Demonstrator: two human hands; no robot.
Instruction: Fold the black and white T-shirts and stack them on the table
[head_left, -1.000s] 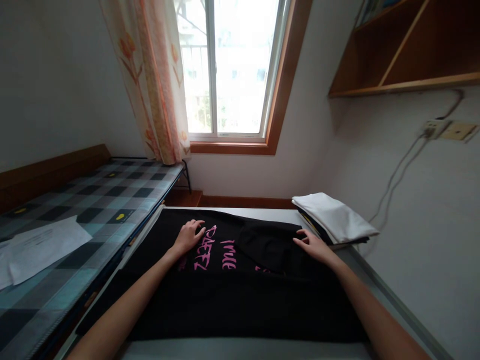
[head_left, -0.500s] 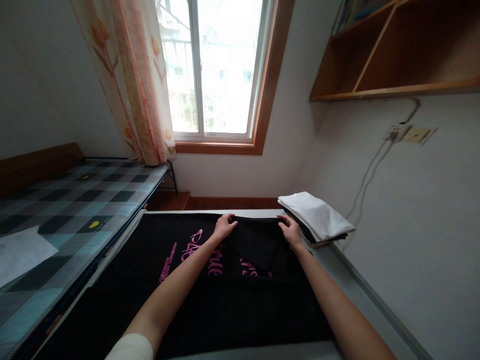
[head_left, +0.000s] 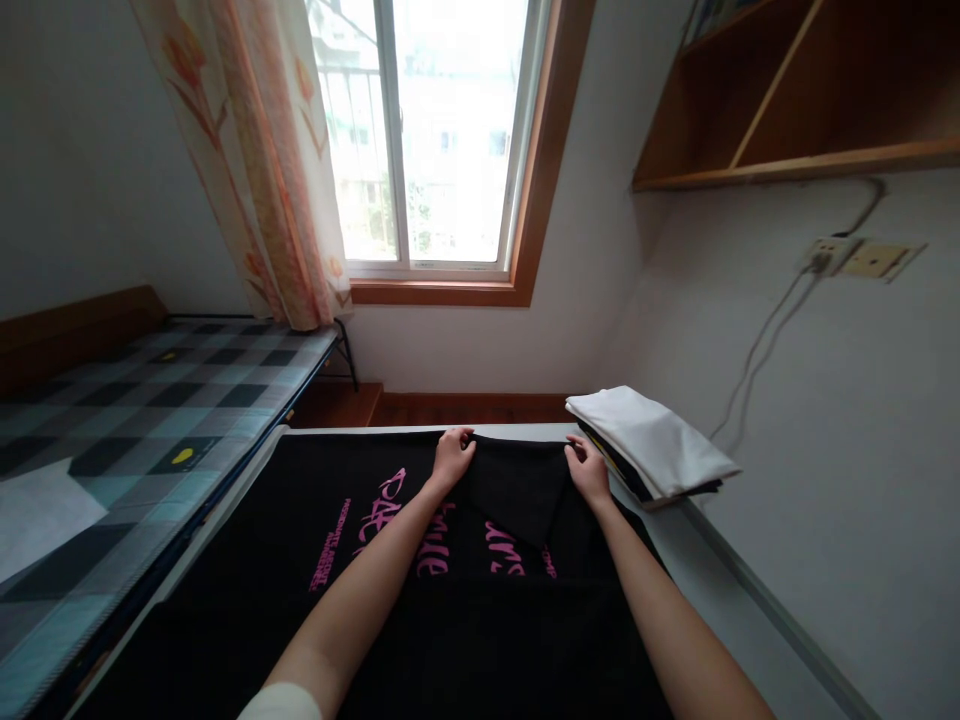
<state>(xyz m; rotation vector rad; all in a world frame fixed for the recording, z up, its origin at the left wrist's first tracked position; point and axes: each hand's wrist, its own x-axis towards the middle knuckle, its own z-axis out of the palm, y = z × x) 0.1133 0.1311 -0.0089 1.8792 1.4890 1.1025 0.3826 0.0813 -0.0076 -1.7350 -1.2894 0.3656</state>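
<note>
A black T-shirt (head_left: 247, 560) with pink lettering lies spread over a pale table (head_left: 727, 620). My left hand (head_left: 453, 460) is closed at the shirt's far edge, its thumb and fingers pinching the cloth. To its right, my right hand (head_left: 589, 472) pinches the same edge near the far right corner of the shirt. Between them a dark flap of the shirt, which looks like its sleeve (head_left: 517, 480), is folded over part of the lettering. Just right of my right hand sits a stack of folded clothes (head_left: 649, 435), white on top with darker cloth below.
A bed with a checked mattress (head_left: 225, 380) stands on the left, with a white sheet of paper (head_left: 45, 515) on it. Ahead are a window (head_left: 450, 150) and a flowered curtain (head_left: 277, 200). A wooden shelf (head_left: 810, 165) and a socket with a cord (head_left: 829, 257) are on the right wall.
The view has shifted slightly. Both hands keep hold of the far edge, and the folded flap lies flatter, with more of the pink lettering showing beside it.
</note>
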